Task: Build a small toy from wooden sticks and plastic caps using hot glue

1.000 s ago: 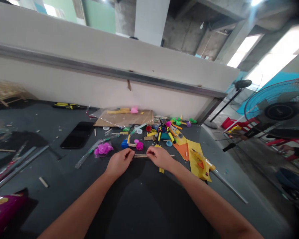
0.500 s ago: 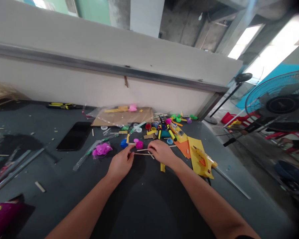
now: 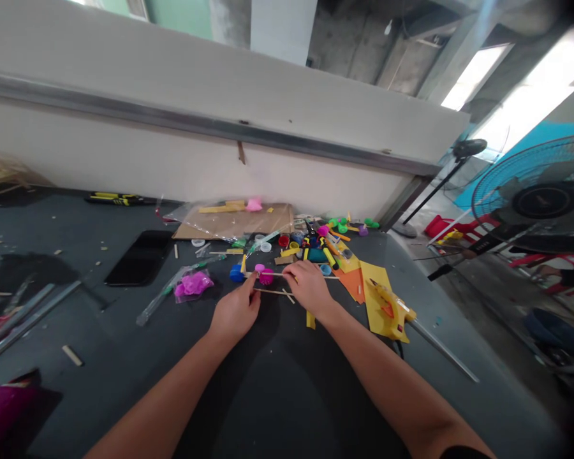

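My left hand [image 3: 235,311] is closed, thumb and forefinger pinching around the left end of a thin wooden stick [image 3: 273,292]. My right hand [image 3: 309,288] grips a second thin stick [image 3: 273,275], roughly level above the first; its left end meets my left fingertips, and a length shows past my right hand. Just beyond the left fingertips are a blue bottle cap [image 3: 236,273], a magenta cap [image 3: 266,276] and a small pink cap [image 3: 259,268]. Short stick pieces [image 3: 288,296] lie between the hands. What my fingertips cover is hidden.
A yellow hot glue gun [image 3: 393,312] rests on yellow paper at right. Pliers [image 3: 329,254] and loose caps are heaped beyond my right hand. A black phone [image 3: 139,258] and a bag of pink pieces [image 3: 194,285] lie left. A fan [image 3: 538,201] stands beyond the table's right edge.
My right hand has moved slightly up and left, bringing its stick up to my left fingertips and over the magenta cap. The left hand stays nearly in place.
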Demonstrator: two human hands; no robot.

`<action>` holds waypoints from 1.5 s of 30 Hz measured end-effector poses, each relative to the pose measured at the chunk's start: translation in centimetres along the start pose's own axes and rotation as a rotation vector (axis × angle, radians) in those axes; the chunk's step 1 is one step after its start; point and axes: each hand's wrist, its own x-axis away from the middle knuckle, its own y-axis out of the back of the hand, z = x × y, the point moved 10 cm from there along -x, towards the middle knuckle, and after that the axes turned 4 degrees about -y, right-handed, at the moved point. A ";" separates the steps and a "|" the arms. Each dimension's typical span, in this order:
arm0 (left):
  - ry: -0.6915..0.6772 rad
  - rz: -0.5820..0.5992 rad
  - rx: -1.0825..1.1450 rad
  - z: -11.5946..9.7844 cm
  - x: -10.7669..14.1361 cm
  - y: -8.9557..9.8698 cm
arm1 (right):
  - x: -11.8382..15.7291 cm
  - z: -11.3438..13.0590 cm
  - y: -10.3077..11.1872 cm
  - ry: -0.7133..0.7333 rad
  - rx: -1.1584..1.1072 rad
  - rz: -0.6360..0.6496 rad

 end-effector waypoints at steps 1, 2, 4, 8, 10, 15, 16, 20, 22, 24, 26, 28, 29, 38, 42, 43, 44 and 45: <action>0.004 0.003 -0.006 0.0 0.0 0.0 | 0.0 0.0 0.0 -0.003 -0.002 -0.002; 0.007 0.005 -0.012 0.0 0.0 0.0 | 0.0 0.1 0.0 -0.003 -0.003 -0.002; 0.011 0.007 -0.021 0.0 0.0 -0.1 | 0.0 0.2 0.0 -0.003 -0.002 -0.002; 0.015 0.007 -0.031 0.0 0.0 0.0 | -0.1 0.4 0.0 -0.003 0.007 0.001; 0.019 0.013 -0.034 0.0 0.0 0.0 | -0.1 0.4 0.0 -0.006 0.006 -0.002; 0.010 0.013 -0.031 0.0 -0.1 0.0 | -0.1 0.2 0.0 -0.018 0.004 -0.006; 0.011 0.013 -0.030 0.0 -0.1 -0.1 | -0.1 0.2 0.0 -0.019 0.004 -0.005; 0.019 0.013 -0.035 0.1 -0.1 0.0 | -0.1 0.2 -0.1 -0.021 0.002 -0.001; 0.021 0.015 -0.039 0.0 -0.1 0.0 | -0.1 0.2 -0.1 -0.019 0.002 -0.001; 0.019 0.021 -0.038 -0.1 0.0 0.1 | -0.1 0.2 -0.1 -0.016 0.002 -0.002; 0.022 0.026 -0.033 -0.2 0.0 0.1 | -0.1 0.2 -0.2 -0.016 0.002 -0.002; 0.033 0.027 -0.029 -0.2 0.0 0.2 | 0.0 0.2 -0.2 -0.015 0.002 -0.002; 0.039 0.028 -0.028 -0.2 0.0 0.2 | 0.0 0.2 -0.1 -0.014 0.003 -0.002; 0.008 0.009 -0.032 -0.3 0.1 0.3 | 0.0 0.4 0.2 -0.013 0.015 -0.011; 0.006 0.000 -0.029 -0.3 0.0 0.3 | 0.0 0.3 0.3 -0.015 0.008 -0.021; 0.010 0.004 -0.031 -0.3 0.0 0.3 | 0.0 0.3 0.3 -0.016 0.006 -0.022; 0.018 0.011 -0.034 -0.3 0.0 0.2 | 0.0 0.3 0.4 -0.017 0.003 -0.024; 0.024 0.018 -0.037 -0.2 0.0 0.2 | 0.0 0.3 0.4 -0.018 0.000 -0.025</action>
